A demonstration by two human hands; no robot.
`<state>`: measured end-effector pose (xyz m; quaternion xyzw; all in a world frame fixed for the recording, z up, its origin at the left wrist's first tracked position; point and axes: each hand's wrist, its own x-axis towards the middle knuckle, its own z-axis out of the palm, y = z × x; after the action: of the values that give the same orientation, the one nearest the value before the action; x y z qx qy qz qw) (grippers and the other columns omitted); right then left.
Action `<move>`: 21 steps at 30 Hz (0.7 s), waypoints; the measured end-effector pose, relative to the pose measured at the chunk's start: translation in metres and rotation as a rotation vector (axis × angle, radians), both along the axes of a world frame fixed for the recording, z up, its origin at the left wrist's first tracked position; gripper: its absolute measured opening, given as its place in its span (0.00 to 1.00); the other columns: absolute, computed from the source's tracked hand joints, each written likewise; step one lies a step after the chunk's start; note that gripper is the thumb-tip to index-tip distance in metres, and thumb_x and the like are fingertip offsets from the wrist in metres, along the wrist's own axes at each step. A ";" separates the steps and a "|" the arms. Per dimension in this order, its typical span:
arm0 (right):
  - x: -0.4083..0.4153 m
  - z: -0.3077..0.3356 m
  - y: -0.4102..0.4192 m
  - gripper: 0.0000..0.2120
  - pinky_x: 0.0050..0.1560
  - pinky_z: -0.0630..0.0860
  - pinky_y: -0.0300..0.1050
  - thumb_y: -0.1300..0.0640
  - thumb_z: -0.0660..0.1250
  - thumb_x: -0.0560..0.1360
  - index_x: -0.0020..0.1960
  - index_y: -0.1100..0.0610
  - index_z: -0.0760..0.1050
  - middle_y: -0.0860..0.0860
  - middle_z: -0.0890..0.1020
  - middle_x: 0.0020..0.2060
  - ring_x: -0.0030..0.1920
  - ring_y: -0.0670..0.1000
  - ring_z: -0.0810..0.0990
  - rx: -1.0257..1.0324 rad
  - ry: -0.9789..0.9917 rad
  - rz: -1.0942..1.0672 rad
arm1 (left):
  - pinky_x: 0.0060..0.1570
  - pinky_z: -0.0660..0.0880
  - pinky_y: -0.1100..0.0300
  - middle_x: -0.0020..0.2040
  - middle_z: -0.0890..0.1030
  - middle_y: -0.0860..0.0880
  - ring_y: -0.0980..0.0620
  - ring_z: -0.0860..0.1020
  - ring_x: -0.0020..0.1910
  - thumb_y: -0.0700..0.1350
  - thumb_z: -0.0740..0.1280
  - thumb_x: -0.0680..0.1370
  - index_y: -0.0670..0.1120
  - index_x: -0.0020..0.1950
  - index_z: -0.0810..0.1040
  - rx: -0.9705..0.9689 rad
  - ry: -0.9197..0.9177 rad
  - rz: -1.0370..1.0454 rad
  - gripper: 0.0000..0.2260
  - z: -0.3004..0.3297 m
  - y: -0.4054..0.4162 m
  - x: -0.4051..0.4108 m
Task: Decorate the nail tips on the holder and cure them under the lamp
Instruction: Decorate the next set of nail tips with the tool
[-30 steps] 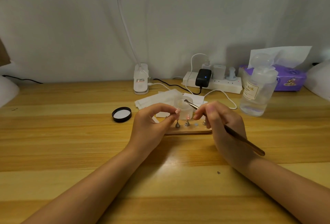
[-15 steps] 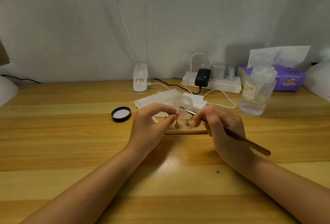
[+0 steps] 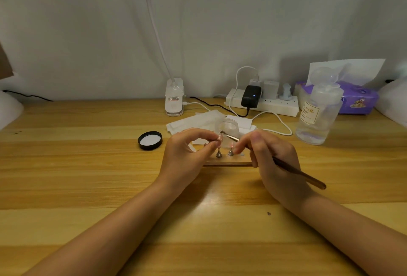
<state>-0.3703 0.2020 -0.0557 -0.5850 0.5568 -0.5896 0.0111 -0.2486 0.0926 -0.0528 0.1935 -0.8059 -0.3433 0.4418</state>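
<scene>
Wooden holder (image 3: 229, 162) sits mid-table, toward its back edge. Left hand (image 3: 185, 157) pinches a nail tip (image 3: 219, 137); right hand (image 3: 273, 159) grips the brush (image 3: 295, 171), whose end has shifted from holder to that tip. Decorating looks underway.

A home desk: wooden tabletop (image 3: 88, 176), power strip (image 3: 271, 105), tissue pack (image 3: 361, 101).

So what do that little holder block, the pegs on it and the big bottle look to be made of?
The holder block looks like pale unfinished wood, matt with faint grain. The pegs seem metal, small, grey and shiny. The big bottle is probably clear plastic, see-through with a cloudy cap, though glass can't be ruled out.
</scene>
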 end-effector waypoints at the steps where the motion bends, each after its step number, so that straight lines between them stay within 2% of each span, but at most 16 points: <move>1: 0.000 -0.001 0.000 0.19 0.34 0.67 0.26 0.51 0.51 0.76 0.38 0.58 0.76 0.45 0.77 0.30 0.32 0.38 0.75 0.008 -0.014 0.020 | 0.46 0.68 0.78 0.40 0.79 0.61 0.68 0.76 0.45 0.38 0.72 0.70 0.50 0.44 0.80 0.002 0.005 -0.002 0.08 0.000 0.000 0.000; 4: 0.002 -0.003 0.002 0.18 0.35 0.67 0.26 0.54 0.51 0.77 0.35 0.56 0.75 0.50 0.79 0.30 0.30 0.37 0.75 -0.021 -0.041 0.076 | 0.46 0.68 0.78 0.40 0.79 0.61 0.68 0.77 0.44 0.38 0.72 0.70 0.50 0.43 0.80 -0.002 0.010 -0.001 0.08 0.000 0.000 0.000; 7: 0.001 -0.001 0.002 0.17 0.35 0.67 0.26 0.52 0.50 0.77 0.36 0.53 0.75 0.48 0.79 0.31 0.32 0.38 0.75 -0.046 -0.060 0.029 | 0.46 0.66 0.79 0.40 0.79 0.61 0.68 0.76 0.44 0.38 0.72 0.70 0.50 0.44 0.80 0.008 0.010 0.001 0.08 0.000 0.000 0.000; 12: -0.002 -0.002 -0.001 0.19 0.38 0.67 0.28 0.47 0.50 0.76 0.38 0.54 0.76 0.47 0.79 0.33 0.36 0.39 0.76 0.038 -0.050 -0.024 | 0.46 0.67 0.78 0.40 0.79 0.61 0.69 0.76 0.44 0.38 0.72 0.70 0.50 0.43 0.80 0.012 0.009 -0.003 0.08 0.000 0.000 0.000; 18: 0.000 -0.003 0.002 0.19 0.41 0.73 0.35 0.53 0.51 0.77 0.34 0.53 0.75 0.51 0.79 0.30 0.35 0.42 0.77 -0.051 -0.028 0.015 | 0.46 0.68 0.78 0.40 0.80 0.60 0.67 0.77 0.44 0.39 0.72 0.70 0.49 0.44 0.81 0.034 0.003 -0.010 0.06 0.000 0.000 0.000; 21: -0.001 -0.001 0.002 0.18 0.40 0.70 0.30 0.52 0.50 0.77 0.35 0.51 0.74 0.49 0.79 0.31 0.37 0.41 0.77 -0.055 -0.043 -0.020 | 0.46 0.68 0.78 0.40 0.80 0.59 0.67 0.77 0.45 0.39 0.72 0.70 0.49 0.44 0.81 0.040 0.006 -0.012 0.06 0.000 0.000 0.000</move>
<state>-0.3715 0.2042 -0.0568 -0.5667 0.5459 -0.6171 0.0009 -0.2489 0.0923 -0.0528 0.1964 -0.7986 -0.3626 0.4384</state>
